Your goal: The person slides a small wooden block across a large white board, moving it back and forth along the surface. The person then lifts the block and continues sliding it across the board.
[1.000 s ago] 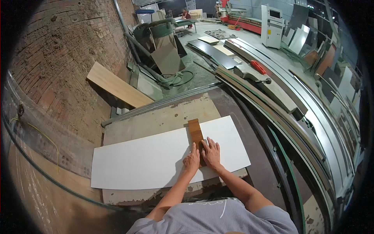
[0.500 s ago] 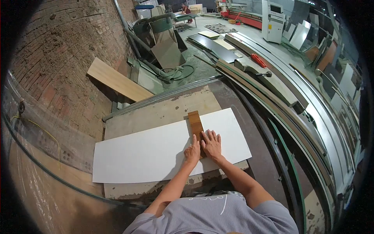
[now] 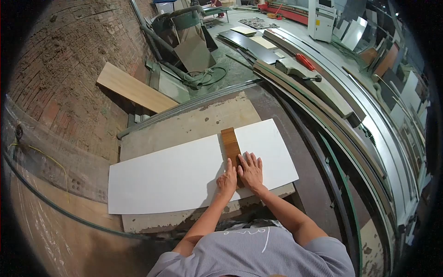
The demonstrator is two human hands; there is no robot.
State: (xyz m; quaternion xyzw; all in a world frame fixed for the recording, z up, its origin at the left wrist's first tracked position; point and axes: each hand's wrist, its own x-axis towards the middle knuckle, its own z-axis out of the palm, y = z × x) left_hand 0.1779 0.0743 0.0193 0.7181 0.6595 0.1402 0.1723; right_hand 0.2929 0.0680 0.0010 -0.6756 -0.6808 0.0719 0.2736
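Note:
A long white panel lies flat in front of me. Across it, right of its middle, runs a short brown wooden strip. Against the strip's left edge rests my left hand, its index finger stretched forward and its other fingers partly curled. My right hand lies at the strip's right edge, fingers spread, touching both strip and panel. Neither hand is wrapped round the strip. The hands cover part of its near end.
Under the panel is a worn board on a dark table. Long metal and wood profiles run along the right, with a red-handled tool on top. A light wooden plank leans by the brick wall at left. A hose lies behind.
The view has tilted slightly downward, so the background sits higher. Both hands stay at the wooden strip in nearly the same pose.

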